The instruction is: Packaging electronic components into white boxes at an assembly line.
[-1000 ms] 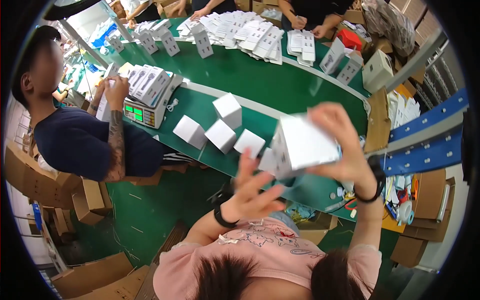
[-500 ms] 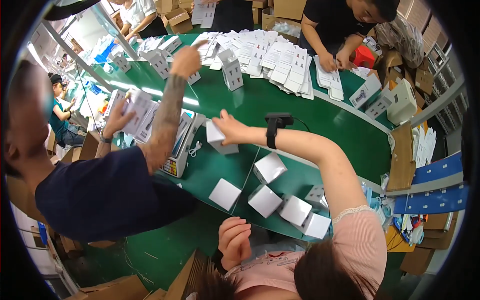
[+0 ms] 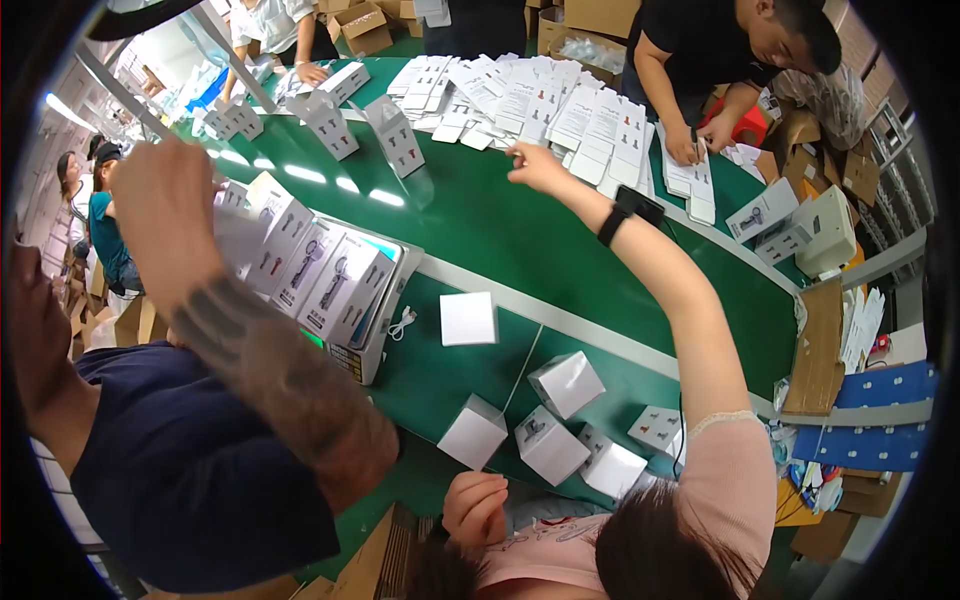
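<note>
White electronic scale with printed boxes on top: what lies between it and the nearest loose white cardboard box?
In the head view, a small bunched white cable lies on the green tabletop between the white electronic scale and that white cardboard box.

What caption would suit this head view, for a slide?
Right hand outstretched over a green worktable bearing white boxes; left hand curled near the pink shirt.

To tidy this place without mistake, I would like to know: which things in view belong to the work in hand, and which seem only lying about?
Likely the work:
white boxes in the foreground
flat white cartons, piled
scale under printed boxes

Likely lying about:
white cable beside the scale
crumpled clear plastic
</note>
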Tool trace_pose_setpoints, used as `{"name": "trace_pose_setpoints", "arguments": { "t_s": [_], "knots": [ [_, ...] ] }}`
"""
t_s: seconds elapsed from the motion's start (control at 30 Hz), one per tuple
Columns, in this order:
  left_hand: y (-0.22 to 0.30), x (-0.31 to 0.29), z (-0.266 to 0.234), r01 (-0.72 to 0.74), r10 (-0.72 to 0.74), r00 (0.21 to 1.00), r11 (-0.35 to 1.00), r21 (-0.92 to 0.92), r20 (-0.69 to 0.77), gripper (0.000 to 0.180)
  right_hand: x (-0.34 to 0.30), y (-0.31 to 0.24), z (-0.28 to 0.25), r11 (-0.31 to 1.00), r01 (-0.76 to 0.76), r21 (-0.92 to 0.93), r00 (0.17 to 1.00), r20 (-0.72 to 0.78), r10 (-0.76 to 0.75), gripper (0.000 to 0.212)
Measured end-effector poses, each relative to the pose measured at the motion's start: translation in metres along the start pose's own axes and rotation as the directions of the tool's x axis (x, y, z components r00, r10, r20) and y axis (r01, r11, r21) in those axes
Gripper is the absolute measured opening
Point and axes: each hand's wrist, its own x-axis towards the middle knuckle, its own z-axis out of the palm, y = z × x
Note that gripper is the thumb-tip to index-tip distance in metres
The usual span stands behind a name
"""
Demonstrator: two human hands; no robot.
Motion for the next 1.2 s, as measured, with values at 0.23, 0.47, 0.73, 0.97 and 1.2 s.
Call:
{"name": "trace_pose_setpoints", "arguments": {
  "t_s": [0.23,0.47,0.73,0.97,1.2],
  "knots": [
    [-0.099,0.103,-0.143,0.197,-0.209,0.975,0.971,-0.132,-0.079,0.012,0.131,-0.090,0.083,0.813,0.338,-0.474,0.760,-0.372,-0.533,0.061],
    [-0.175,0.201,-0.181,0.503,-0.552,0.766,0.198,-0.841,0.329,0.023,0.169,-0.095,0.103,0.634,0.212,-0.744,0.833,-0.202,-0.515,0.019],
    [-0.093,-0.029,-0.029,0.386,-0.405,0.908,0.719,-0.578,0.104,0.008,-0.016,-0.090,-0.042,0.736,0.217,-0.642,0.891,-0.178,-0.418,0.012],
    [0.070,-0.033,0.047,0.088,-0.069,0.993,0.973,-0.214,0.095,0.048,-0.286,-0.175,-0.174,0.784,0.393,-0.481,0.864,-0.098,-0.494,0.022],
    [0.164,-0.049,0.136,0.230,-0.025,0.904,0.870,-0.437,0.426,0.109,-0.509,-0.162,-0.169,0.922,0.201,-0.331,0.976,-0.013,-0.218,0.009]
  ]
}}
